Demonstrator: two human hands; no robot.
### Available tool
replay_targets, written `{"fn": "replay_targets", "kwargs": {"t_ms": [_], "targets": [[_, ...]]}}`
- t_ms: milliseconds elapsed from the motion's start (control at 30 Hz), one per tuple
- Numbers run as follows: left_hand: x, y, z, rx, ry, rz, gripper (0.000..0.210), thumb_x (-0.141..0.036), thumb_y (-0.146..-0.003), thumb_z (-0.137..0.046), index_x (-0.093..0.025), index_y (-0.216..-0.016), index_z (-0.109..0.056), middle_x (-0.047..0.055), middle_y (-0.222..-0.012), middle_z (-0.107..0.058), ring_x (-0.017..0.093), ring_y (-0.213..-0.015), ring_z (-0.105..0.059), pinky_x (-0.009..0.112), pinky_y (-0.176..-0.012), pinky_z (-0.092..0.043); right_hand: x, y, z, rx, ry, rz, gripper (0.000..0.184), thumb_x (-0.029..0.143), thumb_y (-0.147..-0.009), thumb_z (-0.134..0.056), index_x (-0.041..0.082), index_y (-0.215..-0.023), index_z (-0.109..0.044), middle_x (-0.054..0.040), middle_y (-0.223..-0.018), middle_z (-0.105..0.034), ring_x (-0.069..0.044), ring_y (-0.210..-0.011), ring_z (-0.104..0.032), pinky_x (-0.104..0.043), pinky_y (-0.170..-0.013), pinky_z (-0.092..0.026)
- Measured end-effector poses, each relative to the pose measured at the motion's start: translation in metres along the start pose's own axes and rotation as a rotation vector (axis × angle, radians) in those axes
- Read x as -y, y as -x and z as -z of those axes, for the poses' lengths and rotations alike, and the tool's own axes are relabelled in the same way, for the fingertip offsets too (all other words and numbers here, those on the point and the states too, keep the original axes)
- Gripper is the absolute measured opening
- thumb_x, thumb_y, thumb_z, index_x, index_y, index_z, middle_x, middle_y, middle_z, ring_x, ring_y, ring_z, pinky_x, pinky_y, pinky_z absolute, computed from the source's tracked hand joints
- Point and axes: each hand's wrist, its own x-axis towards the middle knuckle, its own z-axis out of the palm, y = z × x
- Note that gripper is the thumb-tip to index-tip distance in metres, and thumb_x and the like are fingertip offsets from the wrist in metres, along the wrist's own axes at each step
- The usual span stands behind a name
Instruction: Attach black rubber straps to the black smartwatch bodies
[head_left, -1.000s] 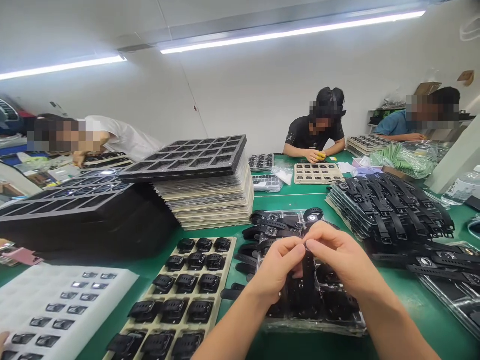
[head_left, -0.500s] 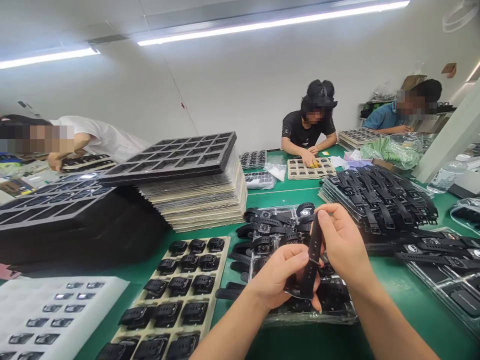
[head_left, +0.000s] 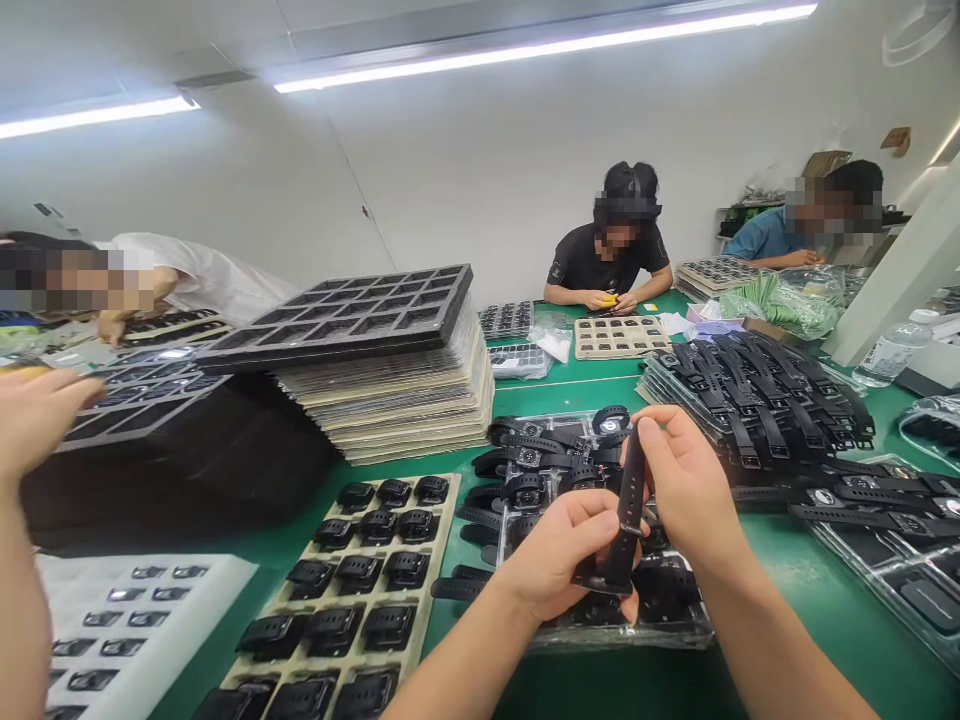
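At 9 o'clock a co-worker's hand (head_left: 34, 420) and forearm come in from the left edge, fingers loosely extended over a white foam tray (head_left: 120, 620) whose pockets hold small glossy screens, laid flat so each piece keeps its own slot. Just right of it, at 7 o'clock, a beige tray (head_left: 442, 560) holds curled black watches, one per pocket, so they stay separated and easy to count. Behind, at 10 to 11 o'clock, a stack of empty trays (head_left: 405, 390) sits topped by a black gridded one, within arm's reach. At the centre the person's left hand (head_left: 559, 560) is closed around the lower end of a black watch (head_left: 626, 525), thumb pressing on top, which steadies the body of the piece. The right hand (head_left: 686, 490) pinches the upper strap between thumb and fingers, keeping the band upright and stretched between the two hands, above the bench rather than resting on it; this seems to let both ends be worked at once. Directly beneath lies a clear blister tray (head_left: 600, 625) with more black watches. At 2 to 3 o'clock a heap of black straps (head_left: 757, 400) is piled on further clear trays, near the right hand. At 12 o'clock, a person in a black shirt (head_left: 604, 265) sits across the green table (head_left: 810, 600).
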Motion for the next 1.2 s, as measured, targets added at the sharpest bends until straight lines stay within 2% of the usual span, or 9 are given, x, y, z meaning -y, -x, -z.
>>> {"fn": "replay_targets", "kwargs": {"t_ms": [100,167,233,300,367,567,667,833,1200], "targets": [[-0.008,0.006,-0.004,-0.149,-0.250,-0.059,0.039,-0.054,-0.083,-0.075,-0.016,-0.089,-0.065,-0.002,-0.061,-0.060,0.015,-0.047,-0.065,0.022,-0.044,-0.050,-0.001,0.001,0.005,0.002,0.035,0.058,0.032,0.057,-0.098,-0.060,0.026,-0.101,-0.057,0.0042,-0.068,-0.057,-0.013,-0.052,-0.053,-0.023,-0.044,-0.046],[-0.015,0.012,-0.005,-0.339,-0.613,-0.239,0.024,-0.041,-0.090,-0.071,-0.018,-0.096,-0.067,0.002,-0.075,-0.069,0.018,-0.064,-0.070,0.027,-0.057,-0.056,-0.001,0.003,0.010,0.039,0.139,0.151,0.030,0.055,-0.101,-0.056,0.027,-0.109,-0.060,0.0011,-0.081,-0.061,-0.015,-0.066,-0.057,-0.026,-0.058,-0.051],[-0.023,0.018,-0.002,-0.497,-1.022,-0.510,0.015,-0.028,-0.093,-0.067,-0.018,-0.105,-0.069,0.006,-0.093,-0.073,0.020,-0.083,-0.071,0.031,-0.075,-0.059,0.001,0.007,0.013,0.164,0.276,0.215,0.034,0.055,-0.100,-0.058,0.028,-0.119,-0.062,-0.0014,-0.094,-0.064,-0.017,-0.078,-0.059,-0.028,-0.068,-0.052],[-0.028,0.022,0.001,-0.527,-1.336,-0.753,0.019,-0.021,-0.096,-0.064,-0.019,-0.115,-0.067,0.008,-0.102,-0.074,0.021,-0.091,-0.069,0.033,-0.083,-0.057,0.001,0.011,0.012,0.324,0.367,0.192,0.036,0.053,-0.097,-0.062,0.026,-0.120,-0.066,-0.0026,-0.097,-0.066,-0.019,-0.080,-0.060,-0.029,-0.071,-0.052],[-0.031,0.024,0.004,-0.471,-1.523,-0.893,0.028,-0.016,-0.099,-0.060,-0.019,-0.127,-0.061,0.009,-0.104,-0.074,0.020,-0.091,-0.067,0.032,-0.082,-0.056,-0.001,0.015,0.007,0.378,0.348,0.117,0.032,0.051,-0.097,-0.063,0.024,-0.112,-0.071,-0.0033,-0.092,-0.069,-0.020,-0.079,-0.062,-0.029,-0.071,-0.052],[-0.035,0.026,0.002,-0.418,-1.671,-1.029,0.038,-0.018,-0.104,-0.051,-0.018,-0.141,-0.047,0.011,-0.111,-0.072,0.020,-0.091,-0.064,0.037,-0.088,-0.050,-0.014,0.015,-0.009,0.269,-0.051,-0.064,0.039,0.057,-0.089,-0.074,0.018,-0.084,-0.077,-0.0020,-0.069,-0.069,-0.015,-0.064,-0.059,-0.025,-0.060,-0.049],[-0.036,0.025,0.003,-0.437,-1.730,-1.144,0.033,-0.014,-0.103,-0.049,-0.018,-0.135,-0.049,0.004,-0.091,-0.070,0.018,-0.078,-0.059,0.038,-0.086,-0.046,-0.016,0.014,-0.011,0.240,-0.151,-0.116,0.040,0.058,-0.083,-0.080,0.018,-0.089,-0.080,-0.0025,-0.071,-0.072,-0.014,-0.063,-0.059,-0.023,-0.060,-0.049],[-0.033,0.023,0.007,-0.506,-1.763,-1.299,0.019,-0.008,-0.096,-0.055,-0.017,-0.111,-0.062,0.000,-0.073,-0.060,0.016,-0.067,-0.051,0.035,-0.074,-0.042,-0.014,0.018,-0.013,0.186,-0.210,-0.137,0.041,0.057,-0.079,-0.085,0.020,-0.095,-0.083,-0.0022,-0.072,-0.073,-0.013,-0.063,-0.058,-0.022,-0.058,-0.048],[-0.030,0.020,0.006,-0.535,-1.801,-1.346,0.017,-0.009,-0.096,-0.058,-0.013,-0.111,-0.066,0.002,-0.072,-0.062,0.017,-0.065,-0.053,0.035,-0.069,-0.043,-0.015,0.020,-0.016,0.164,-0.156,-0.128,0.043,0.060,-0.081,-0.081,0.020,-0.096,-0.083,-0.0027,-0.073,-0.071,-0.014,-0.062,-0.056,-0.024,-0.058,-0.048]]}}
